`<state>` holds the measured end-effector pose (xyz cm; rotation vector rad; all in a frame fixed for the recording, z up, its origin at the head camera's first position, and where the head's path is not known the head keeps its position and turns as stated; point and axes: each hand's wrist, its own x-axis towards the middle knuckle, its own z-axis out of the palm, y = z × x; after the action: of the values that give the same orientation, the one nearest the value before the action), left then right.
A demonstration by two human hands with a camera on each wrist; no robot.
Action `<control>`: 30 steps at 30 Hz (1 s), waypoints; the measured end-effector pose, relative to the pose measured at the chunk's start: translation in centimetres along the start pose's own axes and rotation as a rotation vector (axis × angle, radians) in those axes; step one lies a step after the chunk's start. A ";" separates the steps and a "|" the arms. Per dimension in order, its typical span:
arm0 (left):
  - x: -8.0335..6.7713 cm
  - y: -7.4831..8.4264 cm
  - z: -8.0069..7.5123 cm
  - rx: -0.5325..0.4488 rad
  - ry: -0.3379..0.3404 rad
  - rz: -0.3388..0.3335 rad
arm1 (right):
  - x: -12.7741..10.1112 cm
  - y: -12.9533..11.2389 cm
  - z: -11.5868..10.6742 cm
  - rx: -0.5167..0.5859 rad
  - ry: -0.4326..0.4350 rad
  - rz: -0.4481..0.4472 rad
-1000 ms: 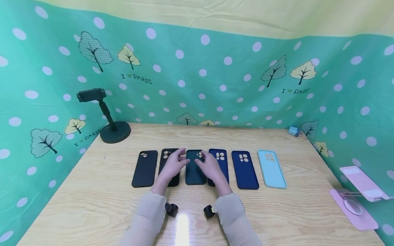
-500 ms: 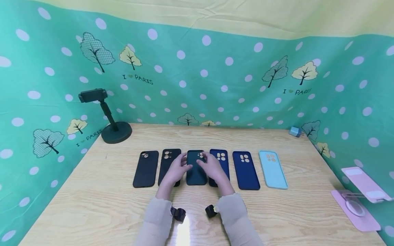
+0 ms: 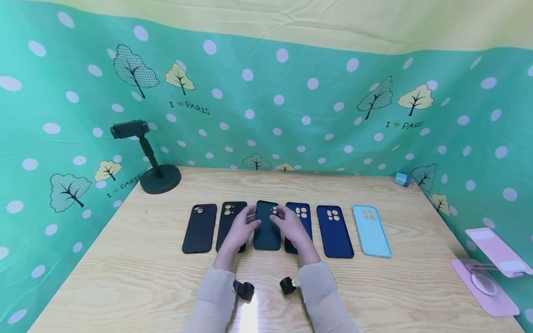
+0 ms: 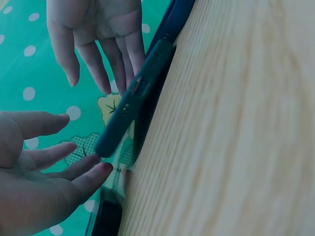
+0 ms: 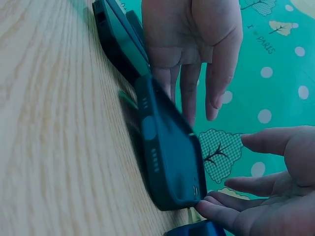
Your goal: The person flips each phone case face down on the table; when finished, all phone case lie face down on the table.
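A dark green phone case (image 3: 266,231) lies inside-up in the middle of a row of cases. Its far end is raised off the table, so it tilts, as the left wrist view shows with the case (image 4: 130,103) slanting above the wood. My left hand (image 3: 241,226) is at its left side, fingers extended, fingertips at the edge. On the other side my right hand (image 3: 291,224) reaches in the same way, its fingertips touching the rim of the case (image 5: 174,147) near the raised corner. Both thumbs stand apart from the case.
Left of it lie two black cases (image 3: 200,229) (image 3: 225,222); right of it, two navy cases (image 3: 306,226) (image 3: 335,233) and a light blue case (image 3: 372,233). A black phone stand (image 3: 160,179), a blue plug (image 3: 401,179) and a pink stand (image 3: 485,286) stand around the table's edges.
The dark green case, flat before, now has its far end lifted. Both hands have closed in slightly at its sides. The head view has shifted a little left.
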<state>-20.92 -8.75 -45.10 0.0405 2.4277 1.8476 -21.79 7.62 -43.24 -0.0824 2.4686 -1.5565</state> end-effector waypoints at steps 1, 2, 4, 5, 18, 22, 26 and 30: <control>0.0 0.0 0.0 -0.021 0.001 0.003 | 0.0 0.1 0.0 0.004 -0.003 -0.004; 0.0 -0.1 0.1 -0.040 0.003 0.004 | 0.1 0.1 0.0 0.014 -0.005 -0.003; 0.0 -0.1 0.1 -0.081 0.013 -0.009 | 0.2 0.2 -0.1 0.027 -0.007 0.001; 0.0 -0.2 0.2 -0.093 0.018 -0.012 | 0.2 0.3 -0.1 0.026 -0.008 -0.002; 0.3 -0.5 0.3 -0.074 0.093 -0.062 | 0.5 0.5 0.1 0.007 0.014 -0.002; 0.4 -0.6 0.3 -0.087 0.092 -0.073 | 0.5 0.5 0.3 -0.032 0.015 -0.009; 0.4 -0.5 0.2 -0.107 0.089 -0.053 | 0.4 0.3 0.6 -0.064 -0.006 -0.024; 0.4 -0.5 0.1 -0.152 0.090 -0.035 | 0.3 0.0 0.9 -0.055 -0.022 -0.011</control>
<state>-21.28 -8.80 -45.60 -0.0966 2.3191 2.0542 -21.84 6.78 -43.69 -0.1216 2.4989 -1.4842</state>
